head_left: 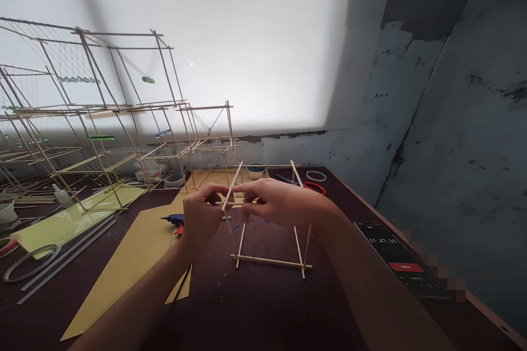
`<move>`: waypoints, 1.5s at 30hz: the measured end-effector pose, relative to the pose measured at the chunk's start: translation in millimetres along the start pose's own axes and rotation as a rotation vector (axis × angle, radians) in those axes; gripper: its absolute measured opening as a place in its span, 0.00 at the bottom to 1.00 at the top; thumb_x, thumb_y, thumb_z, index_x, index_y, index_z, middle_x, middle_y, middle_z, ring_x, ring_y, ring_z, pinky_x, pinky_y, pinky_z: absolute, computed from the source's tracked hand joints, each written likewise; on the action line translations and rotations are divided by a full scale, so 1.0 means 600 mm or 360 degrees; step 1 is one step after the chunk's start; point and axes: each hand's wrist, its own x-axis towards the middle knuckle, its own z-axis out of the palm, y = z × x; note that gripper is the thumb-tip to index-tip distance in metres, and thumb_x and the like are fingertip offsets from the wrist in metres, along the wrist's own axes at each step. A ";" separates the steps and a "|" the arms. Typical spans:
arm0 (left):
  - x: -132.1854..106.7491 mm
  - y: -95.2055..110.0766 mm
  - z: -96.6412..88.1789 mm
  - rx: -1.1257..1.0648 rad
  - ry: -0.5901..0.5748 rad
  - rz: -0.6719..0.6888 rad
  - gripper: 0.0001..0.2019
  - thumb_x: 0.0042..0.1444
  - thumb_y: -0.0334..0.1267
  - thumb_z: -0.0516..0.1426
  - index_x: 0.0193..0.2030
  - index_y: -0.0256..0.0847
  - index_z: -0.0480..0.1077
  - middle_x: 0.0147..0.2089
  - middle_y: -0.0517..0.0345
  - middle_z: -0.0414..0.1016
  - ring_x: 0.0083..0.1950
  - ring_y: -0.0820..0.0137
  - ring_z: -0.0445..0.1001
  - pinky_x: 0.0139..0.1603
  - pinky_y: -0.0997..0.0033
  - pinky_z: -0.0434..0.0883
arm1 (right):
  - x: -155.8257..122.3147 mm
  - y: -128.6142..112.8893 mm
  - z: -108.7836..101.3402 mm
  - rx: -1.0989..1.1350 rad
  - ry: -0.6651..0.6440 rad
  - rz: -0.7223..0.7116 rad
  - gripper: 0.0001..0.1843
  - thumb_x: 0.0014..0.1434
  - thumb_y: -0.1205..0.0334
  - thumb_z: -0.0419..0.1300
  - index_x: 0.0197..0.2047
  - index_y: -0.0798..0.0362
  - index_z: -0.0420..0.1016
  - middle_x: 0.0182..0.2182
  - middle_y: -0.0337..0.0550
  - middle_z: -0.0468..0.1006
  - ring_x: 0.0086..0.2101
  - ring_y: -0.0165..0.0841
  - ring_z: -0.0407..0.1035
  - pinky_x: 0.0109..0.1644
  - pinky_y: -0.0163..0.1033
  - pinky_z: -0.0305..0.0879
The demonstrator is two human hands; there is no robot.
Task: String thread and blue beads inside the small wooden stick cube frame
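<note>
A small open frame of thin wooden sticks (272,261) stands upright on the dark table in front of me. My left hand (206,214) pinches its upper left corner, where two sticks cross. From the right, my right hand (282,202) reaches over the frame with bent fingers closed close to that same corner; what lies between its fingertips is hidden. White thread is wound along the slanted top stick (234,180). A fine dark thread hangs below the corner, and small blue beads (236,227) show inside the frame.
Larger stick frames (123,109) with hanging bead rows stand at left. A blue glue gun (176,220) lies on yellow board (119,252) beside my left hand. Behind are a round tin (256,171) and red-handled scissors (315,187). A phone (401,258) lies at the right edge.
</note>
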 end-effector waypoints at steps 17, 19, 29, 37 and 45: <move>-0.001 -0.002 0.006 -0.0446 -0.0076 -0.0373 0.06 0.44 0.35 0.67 0.31 0.40 0.79 0.21 0.63 0.72 0.21 0.76 0.65 0.18 0.79 0.59 | 0.000 0.002 0.000 -0.0004 -0.0025 -0.0006 0.26 0.64 0.62 0.54 0.66 0.45 0.67 0.37 0.39 0.82 0.26 0.28 0.67 0.25 0.33 0.57; 0.004 -0.005 -0.001 -0.0482 -0.0141 -0.0391 0.07 0.45 0.37 0.67 0.32 0.39 0.78 0.22 0.62 0.73 0.22 0.75 0.67 0.19 0.78 0.61 | 0.000 0.003 0.000 -0.0012 -0.0012 -0.0006 0.26 0.64 0.62 0.54 0.65 0.46 0.67 0.37 0.39 0.82 0.27 0.29 0.68 0.26 0.33 0.57; 0.020 -0.062 -0.032 -0.0587 -0.1655 -0.0565 0.20 0.50 0.38 0.66 0.51 0.41 0.76 0.51 0.49 0.79 0.51 0.58 0.77 0.52 0.62 0.72 | 0.002 0.004 0.004 -0.0029 0.0062 0.0047 0.27 0.64 0.57 0.56 0.65 0.52 0.67 0.41 0.45 0.82 0.31 0.32 0.72 0.31 0.34 0.62; -0.004 -0.093 0.001 -0.0659 -0.1625 -0.0620 0.15 0.50 0.43 0.68 0.40 0.36 0.77 0.37 0.52 0.79 0.41 0.64 0.76 0.46 0.64 0.71 | -0.001 -0.005 0.003 -0.0146 0.0097 0.0079 0.30 0.63 0.60 0.55 0.68 0.50 0.65 0.42 0.45 0.83 0.31 0.31 0.71 0.32 0.34 0.61; -0.011 -0.073 0.012 -0.0734 -0.1348 -0.0712 0.14 0.48 0.43 0.69 0.37 0.37 0.79 0.36 0.54 0.77 0.39 0.68 0.72 0.42 0.69 0.66 | -0.012 -0.007 -0.009 -0.0121 0.0180 0.0171 0.29 0.63 0.51 0.56 0.65 0.51 0.69 0.45 0.47 0.82 0.36 0.35 0.73 0.36 0.36 0.64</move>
